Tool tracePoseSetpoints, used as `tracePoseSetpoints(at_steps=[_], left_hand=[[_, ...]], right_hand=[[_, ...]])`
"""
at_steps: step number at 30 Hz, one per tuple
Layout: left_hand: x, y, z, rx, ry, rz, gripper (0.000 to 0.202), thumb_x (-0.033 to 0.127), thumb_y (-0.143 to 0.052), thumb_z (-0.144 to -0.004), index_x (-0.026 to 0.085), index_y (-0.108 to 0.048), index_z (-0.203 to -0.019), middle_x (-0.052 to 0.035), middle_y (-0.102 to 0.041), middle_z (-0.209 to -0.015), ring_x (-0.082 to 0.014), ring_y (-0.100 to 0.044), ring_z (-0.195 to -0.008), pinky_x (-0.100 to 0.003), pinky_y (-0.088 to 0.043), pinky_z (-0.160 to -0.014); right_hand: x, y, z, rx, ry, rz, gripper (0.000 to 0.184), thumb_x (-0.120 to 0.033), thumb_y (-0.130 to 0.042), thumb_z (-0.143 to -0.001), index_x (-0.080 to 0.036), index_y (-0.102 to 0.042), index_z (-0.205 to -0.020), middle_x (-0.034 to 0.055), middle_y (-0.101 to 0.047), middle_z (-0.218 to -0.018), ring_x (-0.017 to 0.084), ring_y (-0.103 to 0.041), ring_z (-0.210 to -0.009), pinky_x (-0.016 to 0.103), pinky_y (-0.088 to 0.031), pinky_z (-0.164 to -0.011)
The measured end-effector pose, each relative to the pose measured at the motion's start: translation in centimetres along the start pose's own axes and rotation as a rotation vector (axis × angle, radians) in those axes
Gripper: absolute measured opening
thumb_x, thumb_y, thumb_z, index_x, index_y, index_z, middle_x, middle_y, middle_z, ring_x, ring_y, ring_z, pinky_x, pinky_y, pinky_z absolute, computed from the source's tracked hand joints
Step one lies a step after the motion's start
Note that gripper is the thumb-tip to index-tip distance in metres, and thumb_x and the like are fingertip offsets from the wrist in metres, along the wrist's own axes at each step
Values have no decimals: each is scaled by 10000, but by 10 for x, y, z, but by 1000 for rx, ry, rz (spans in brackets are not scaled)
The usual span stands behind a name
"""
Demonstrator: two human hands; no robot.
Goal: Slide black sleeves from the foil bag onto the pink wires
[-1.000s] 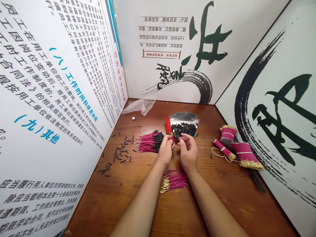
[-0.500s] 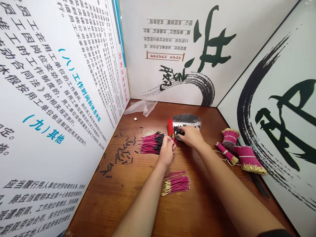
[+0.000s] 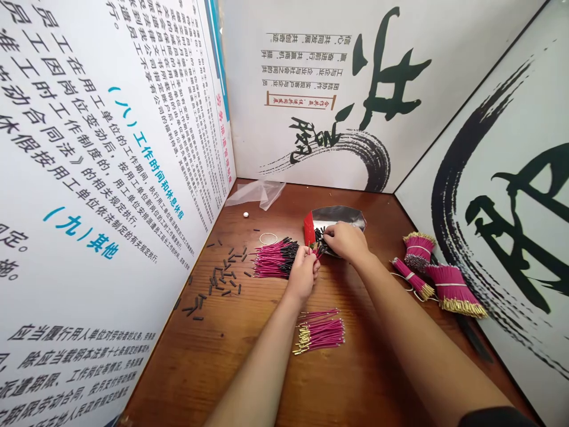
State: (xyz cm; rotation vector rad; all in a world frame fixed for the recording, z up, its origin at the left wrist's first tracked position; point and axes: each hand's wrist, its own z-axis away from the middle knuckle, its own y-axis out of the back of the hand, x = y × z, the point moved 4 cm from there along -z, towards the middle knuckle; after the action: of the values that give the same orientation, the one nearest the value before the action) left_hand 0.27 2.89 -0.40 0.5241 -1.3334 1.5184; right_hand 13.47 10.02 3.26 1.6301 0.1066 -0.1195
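Observation:
My left hand is closed around a few thin pink wires, whose ends stick out past the fingers toward my right hand. My right hand has thumb and fingers pinched together at the mouth of a red and silver pouch holding short black sleeves. Whatever lies between those fingertips is too small to make out. Just left of my left hand lies a pile of pink wires with black ends. Closer to me rests a smaller pile of pink wires with gold-coloured tips.
Loose black sleeves are scattered on the brown table at the left. Tied bundles of pink wires sit by the right panel. A clear plastic bag, a small white object and a white ring lie farther back.
My right hand has drawn slightly back from among the black sleeves, its fingertips staying near the pouch mouth. My left hand keeps its hold on the wires. The whole view has shifted slightly.

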Motion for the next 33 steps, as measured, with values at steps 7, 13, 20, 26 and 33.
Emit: tracePoseSetpoints(at_steps=[7, 13, 20, 26, 33], left_hand=[[0, 0, -1, 2, -5, -1, 224, 309, -524, -809, 234, -313, -822, 104, -381, -555, -32, -193, -404, -146, -105, -433], [-2, 0, -2, 5, 3, 2, 212, 290, -534, -781, 233, -335, -825, 98, -394, -582, -33, -198, -412, -155, -101, -432], [-8, 3, -4, 46, -44, -59, 139, 208, -531, -764, 214, -399, -807, 87, -382, -607, -47, -220, -460, -161, -195, -463], [-8, 6, -3, 89, -105, -146, 133, 224, -584, -793, 211, -458, -832, 81, -372, -611, -66, -324, -512, -171, -299, -512], [-9, 6, -5, 86, -137, -179, 135, 213, -613, -798, 203, -483, -831, 61, -436, -647, -82, -415, -574, -184, -370, -576]], right_hand=[[6, -6, 5, 133, 12, -147, 227, -215, -527, -847, -200, -751, -817, 101, -684, -907, 219, -612, -829, 311, -412, -722], [7, 10, 22, 358, 3, -587, 126, -257, -551, -816, -193, -658, -806, 44, -655, -773, 174, -560, -703, 314, -446, -721], [-6, -17, 91, 534, -231, -1266, 207, -388, -664, -774, -200, -586, -814, 17, -632, -756, 159, -586, -706, 293, -492, -672], [-24, -35, 107, 499, -162, -1343, 176, -369, -643, -805, -203, -586, -810, 15, -617, -762, 154, -568, -685, 289, -482, -647], [-21, -38, 102, 481, -192, -1331, 218, -413, -601, -838, -200, -579, -795, -1, -583, -729, 149, -534, -659, 295, -464, -650]])
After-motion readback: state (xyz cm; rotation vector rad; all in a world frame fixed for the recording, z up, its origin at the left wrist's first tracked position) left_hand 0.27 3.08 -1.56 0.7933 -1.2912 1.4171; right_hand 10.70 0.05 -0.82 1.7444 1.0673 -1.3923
